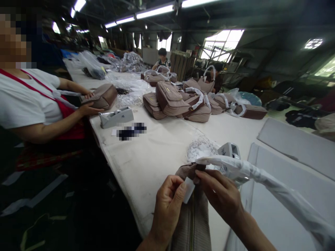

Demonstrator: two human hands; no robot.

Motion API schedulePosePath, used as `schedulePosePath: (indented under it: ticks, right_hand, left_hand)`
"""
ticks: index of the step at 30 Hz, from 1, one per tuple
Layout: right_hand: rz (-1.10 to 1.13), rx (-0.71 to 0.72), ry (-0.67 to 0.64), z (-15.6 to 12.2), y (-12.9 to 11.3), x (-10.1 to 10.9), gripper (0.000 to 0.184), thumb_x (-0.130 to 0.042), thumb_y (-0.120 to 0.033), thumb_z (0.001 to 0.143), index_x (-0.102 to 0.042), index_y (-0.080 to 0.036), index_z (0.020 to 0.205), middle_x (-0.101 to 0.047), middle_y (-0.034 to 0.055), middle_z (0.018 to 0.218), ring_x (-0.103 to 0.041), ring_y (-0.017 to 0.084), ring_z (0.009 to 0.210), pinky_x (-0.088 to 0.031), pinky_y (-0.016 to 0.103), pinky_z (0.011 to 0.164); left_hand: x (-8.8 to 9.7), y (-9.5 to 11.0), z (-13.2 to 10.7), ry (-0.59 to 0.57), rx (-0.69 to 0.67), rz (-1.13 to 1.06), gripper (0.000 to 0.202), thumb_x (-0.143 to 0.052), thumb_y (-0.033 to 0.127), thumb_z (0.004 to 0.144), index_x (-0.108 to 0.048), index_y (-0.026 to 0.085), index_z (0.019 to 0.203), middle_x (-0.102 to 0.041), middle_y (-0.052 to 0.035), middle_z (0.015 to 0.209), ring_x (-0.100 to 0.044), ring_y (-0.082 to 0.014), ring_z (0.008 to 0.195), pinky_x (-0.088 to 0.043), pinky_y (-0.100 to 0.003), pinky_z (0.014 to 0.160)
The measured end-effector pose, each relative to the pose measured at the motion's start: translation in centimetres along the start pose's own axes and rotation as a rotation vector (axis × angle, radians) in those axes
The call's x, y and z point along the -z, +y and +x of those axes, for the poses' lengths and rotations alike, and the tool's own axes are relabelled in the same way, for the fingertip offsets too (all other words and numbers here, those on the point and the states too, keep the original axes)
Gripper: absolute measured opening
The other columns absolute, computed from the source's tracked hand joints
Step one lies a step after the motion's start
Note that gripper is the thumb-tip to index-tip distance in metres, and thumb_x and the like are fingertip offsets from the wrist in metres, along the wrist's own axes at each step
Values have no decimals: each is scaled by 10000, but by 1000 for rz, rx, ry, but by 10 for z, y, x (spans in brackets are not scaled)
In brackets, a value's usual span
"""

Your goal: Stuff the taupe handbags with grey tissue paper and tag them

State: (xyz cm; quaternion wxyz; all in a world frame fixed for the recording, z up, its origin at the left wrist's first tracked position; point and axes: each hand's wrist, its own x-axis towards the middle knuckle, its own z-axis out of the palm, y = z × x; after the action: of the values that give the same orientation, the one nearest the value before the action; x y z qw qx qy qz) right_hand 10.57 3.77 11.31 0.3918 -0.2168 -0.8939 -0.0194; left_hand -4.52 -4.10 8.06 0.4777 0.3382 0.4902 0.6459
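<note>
A brown ribbed handbag [182, 223] with a zipper along its top lies at the table edge in front of me. Its handle [272, 184], wrapped in white film, arches away to the right. Between thumb and fingers, my left hand [170, 202] pinches a small white tag [188, 190] over the bag's far end. My right hand [222, 191] is closed at the strap tab where the handle joins the bag, touching the tab with thumb and fingertips. Whether a thread or the tag's edge is also in its fingers is hidden.
Beyond the bag lie a heap of white strings [200, 150] and a grey tape dispenser [230, 150]. Several brown bags [172, 99] are piled mid-table. At left a co-worker [39, 101] handles another bag near a second dispenser [117, 118]. Grey boards [288, 198] lie right.
</note>
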Motion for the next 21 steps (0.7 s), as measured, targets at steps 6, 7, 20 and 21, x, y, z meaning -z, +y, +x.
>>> schedulePosePath:
  ticks: [6,7,20,21]
  right_hand:
    - [527,-732,79,-20,-24,-7,156,-579,-286,852,-523,-202,971,-615,5,746,-600,130,599,-517,211,512]
    - [606,-792,107,-19,-26,-8,168,-593,-301,845,-523,-203,963,-613,4,748,-602,131,608,-521,215,521]
    - [1059,-1142,27,7,-17,-11,334,-739,-351,708,-556,-168,918,-562,-30,666,-505,75,496,-412,183,429]
    - [1101,-1160,45,8,-19,-12,335,-749,-347,696,-544,-168,892,-554,-38,651,-510,75,490,-416,183,429]
  left_hand:
    - [-13,13,6,-56,40,28,238,-524,408,873,-487,180,815,-520,20,713,-498,-105,652,-419,-205,615]
    - [-14,15,7,-71,43,31,232,-518,403,876,-483,181,820,-525,18,717,-502,-107,655,-423,-208,617]
    - [21,-2,-9,-79,-85,130,151,-587,323,847,-613,177,816,-657,-15,842,-611,-141,804,-477,-214,757]
    - [24,-3,-10,-74,-69,136,154,-592,327,844,-614,177,815,-657,-11,833,-611,-136,794,-476,-209,749]
